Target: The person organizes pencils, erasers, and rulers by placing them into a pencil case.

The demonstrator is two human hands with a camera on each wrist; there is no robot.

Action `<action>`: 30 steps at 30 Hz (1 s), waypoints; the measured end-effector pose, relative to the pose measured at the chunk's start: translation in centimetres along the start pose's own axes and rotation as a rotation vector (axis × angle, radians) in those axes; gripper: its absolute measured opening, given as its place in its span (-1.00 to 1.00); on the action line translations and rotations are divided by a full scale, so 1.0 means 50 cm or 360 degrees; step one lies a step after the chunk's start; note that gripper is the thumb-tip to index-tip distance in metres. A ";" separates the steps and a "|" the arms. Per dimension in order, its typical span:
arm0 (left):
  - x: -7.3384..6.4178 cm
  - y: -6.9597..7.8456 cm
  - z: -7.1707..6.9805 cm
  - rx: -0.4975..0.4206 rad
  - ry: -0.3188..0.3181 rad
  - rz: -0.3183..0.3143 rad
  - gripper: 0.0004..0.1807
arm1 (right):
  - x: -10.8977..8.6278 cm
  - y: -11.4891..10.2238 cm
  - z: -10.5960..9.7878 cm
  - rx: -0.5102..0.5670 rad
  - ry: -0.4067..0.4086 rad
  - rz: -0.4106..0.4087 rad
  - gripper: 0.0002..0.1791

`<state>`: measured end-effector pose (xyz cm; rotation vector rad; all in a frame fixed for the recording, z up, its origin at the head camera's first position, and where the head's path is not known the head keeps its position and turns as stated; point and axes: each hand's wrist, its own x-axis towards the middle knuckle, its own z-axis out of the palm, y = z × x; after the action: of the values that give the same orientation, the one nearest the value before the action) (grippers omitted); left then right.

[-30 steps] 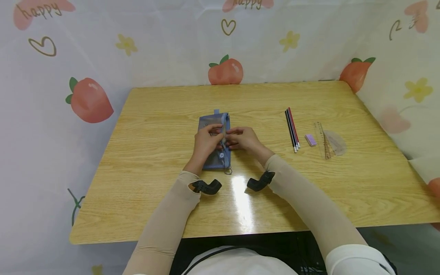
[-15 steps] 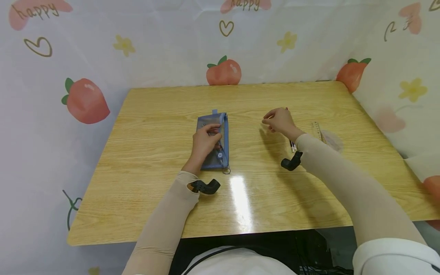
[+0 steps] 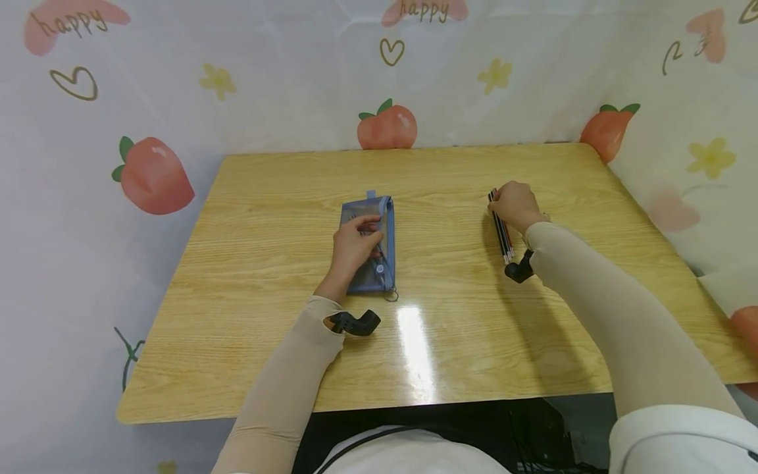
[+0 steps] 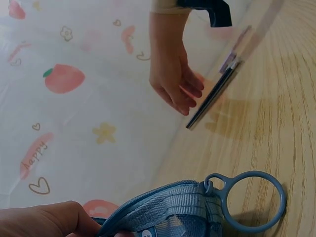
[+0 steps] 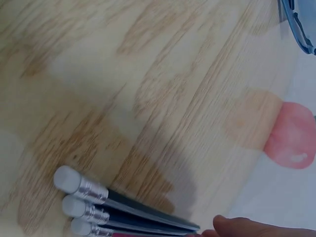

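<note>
My left hand (image 3: 351, 249) pinches the open zip edge of a blue see-through pencil case (image 3: 368, 283) lying in the middle of the table. Up close, in the left wrist view, the case (image 4: 185, 205) shows its woven edge and a blue ring (image 4: 281, 197). Farther right, my right hand (image 3: 518, 204) is over the far end of several pencils (image 3: 501, 230), fingers loosely bent and right at the shafts. White erasers and metal bands top the pencils (image 5: 106, 202) in the right wrist view; dark shafts and a red one show there.
A purple eraser (image 4: 228, 62) lies beyond the pencils; my right forearm mostly hides the ruler and protractor in the head view. The wooden table (image 3: 266, 263) meets a printed cloth (image 3: 284, 85) at its back and sides.
My right hand has left the pencil case and moved right to the pencils, where its fingers have come down. The left hand has stayed at the case.
</note>
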<state>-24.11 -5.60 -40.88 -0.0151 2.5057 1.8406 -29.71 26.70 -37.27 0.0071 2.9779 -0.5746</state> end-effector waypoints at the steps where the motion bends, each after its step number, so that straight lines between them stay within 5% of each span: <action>1: 0.000 0.000 0.000 0.0003 0.0002 0.0001 -0.56 | 0.001 0.001 0.002 0.0006 -0.0001 -0.0001 -0.71; 9: -0.003 -0.005 0.005 0.0007 0.0011 0.0000 -0.57 | -0.002 0.008 0.018 0.0035 -0.0042 -0.0013 -0.43; 19: -0.005 0.000 0.004 -0.0008 0.0003 -0.0004 -0.57 | 0.002 -0.006 0.023 -0.0047 -0.0023 -0.0067 -0.49; 25: -0.006 0.001 0.002 -0.0003 0.0005 -0.0002 -0.58 | -0.002 -0.021 0.024 -0.0103 -0.0024 -0.0087 -0.73; 30: -0.006 0.001 0.000 0.0001 0.0007 -0.0001 -0.57 | -0.006 -0.030 0.024 -0.0112 -0.0068 -0.0094 -0.67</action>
<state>-23.79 -5.58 -40.85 -0.0195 2.5087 1.8419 -29.31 24.84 -37.79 -0.0984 2.9637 -0.4695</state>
